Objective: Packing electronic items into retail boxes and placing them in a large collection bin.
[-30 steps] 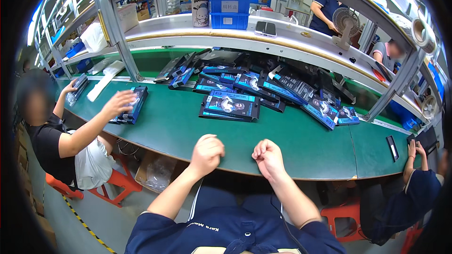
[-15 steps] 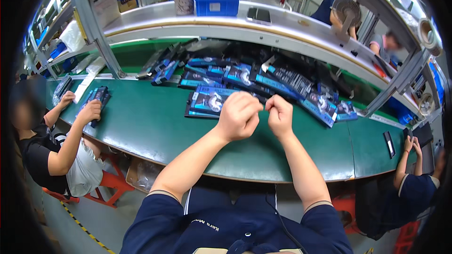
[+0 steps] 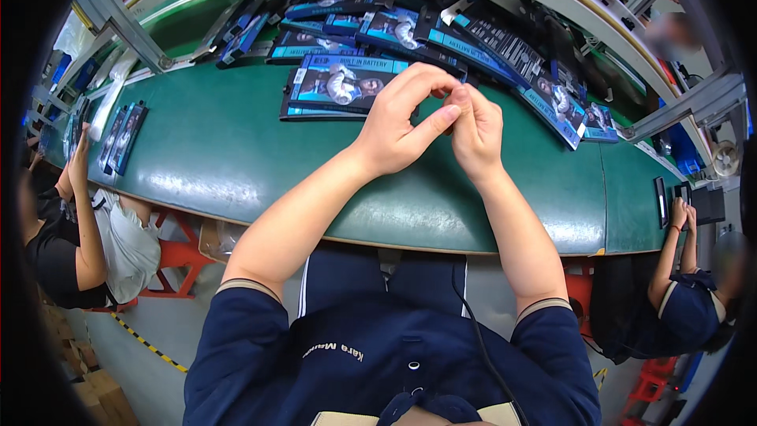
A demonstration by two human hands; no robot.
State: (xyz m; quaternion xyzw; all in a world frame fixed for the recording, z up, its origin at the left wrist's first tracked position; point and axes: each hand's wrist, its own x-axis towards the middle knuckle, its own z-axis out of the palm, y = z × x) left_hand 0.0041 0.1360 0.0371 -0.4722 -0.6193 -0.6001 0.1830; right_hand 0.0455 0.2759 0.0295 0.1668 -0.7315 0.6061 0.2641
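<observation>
Both of my hands come together above the green table, in front of a pile of flat boxes. My left hand [image 3: 404,120] curls its fingers over toward the right, its thumb reaching below them. My right hand [image 3: 478,132] is closed, its thumb up against the left fingertips. Whatever lies between the fingers, if anything, is hidden. Just left of my left hand lie a few stacked flat blue-and-black printed boxes [image 3: 339,84]. Behind my hands, more such boxes [image 3: 394,29] are heaped; one long box [image 3: 552,102] slants toward the right.
The green table [image 3: 236,154] runs across. A metal shelf frame [image 3: 118,12] stands behind it. At left, a person [image 3: 79,244] sits by upright-looking boxes [image 3: 124,138]; at right another person [image 3: 686,300] handles a dark item. A black cable [image 3: 473,323] hangs down my front.
The view has tilted downward, so table and boxes sit higher. My hands have drawn together, the left fingers now overlapping the right. The person at left has pulled their hands back from the boxes.
</observation>
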